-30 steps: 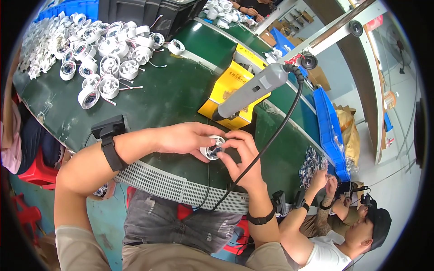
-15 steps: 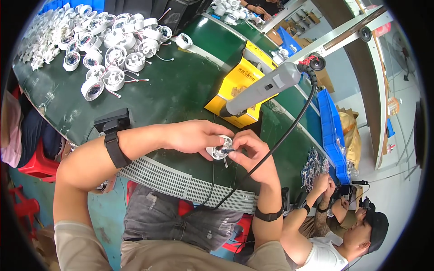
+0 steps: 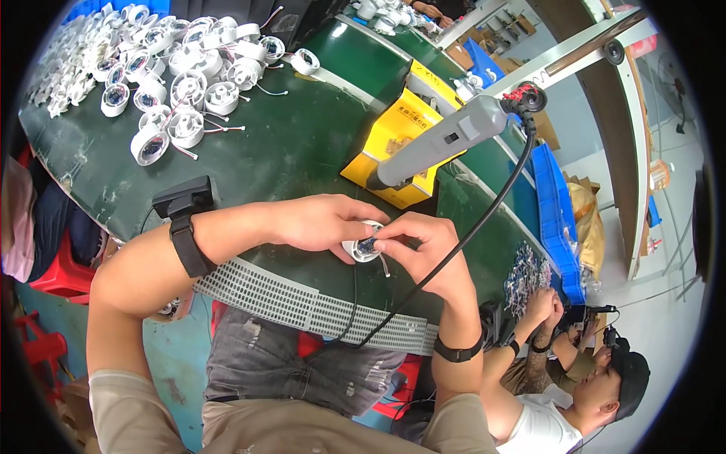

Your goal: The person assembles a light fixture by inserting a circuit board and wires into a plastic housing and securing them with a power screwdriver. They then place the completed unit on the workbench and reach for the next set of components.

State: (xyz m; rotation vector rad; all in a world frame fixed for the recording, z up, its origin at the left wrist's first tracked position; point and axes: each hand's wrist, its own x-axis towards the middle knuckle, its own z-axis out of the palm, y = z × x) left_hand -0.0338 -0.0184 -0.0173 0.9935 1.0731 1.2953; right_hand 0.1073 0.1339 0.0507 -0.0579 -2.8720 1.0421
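My left hand (image 3: 321, 221) grips a small white round plastic housing (image 3: 351, 251) from its left side, thumb on top and fingers around it. A dark circuit board (image 3: 367, 246) lies inside the housing. My right hand (image 3: 425, 253) pinches at the board's right edge with thumb and forefinger. A short thin wire with a white plug (image 3: 386, 274) hangs from the near side of the housing. Just beyond my hands, a grey electric screwdriver (image 3: 446, 140) hangs tilted, its black cable (image 3: 484, 216) sweeping down over my right hand.
A heap of white housings (image 3: 185, 83) with wires covers the far left of the green table (image 3: 280, 144). Behind the screwdriver stands a yellow box (image 3: 393, 136). Small wired boards (image 3: 528, 276) lie at right, near a blue tray (image 3: 556, 219) and a co-worker (image 3: 560, 408). A perforated grey strip (image 3: 310, 306) edges the table.
The circuit board, earlier tilted up in my right fingers, now sits down in the housing. My right forearm has swung slightly outward.
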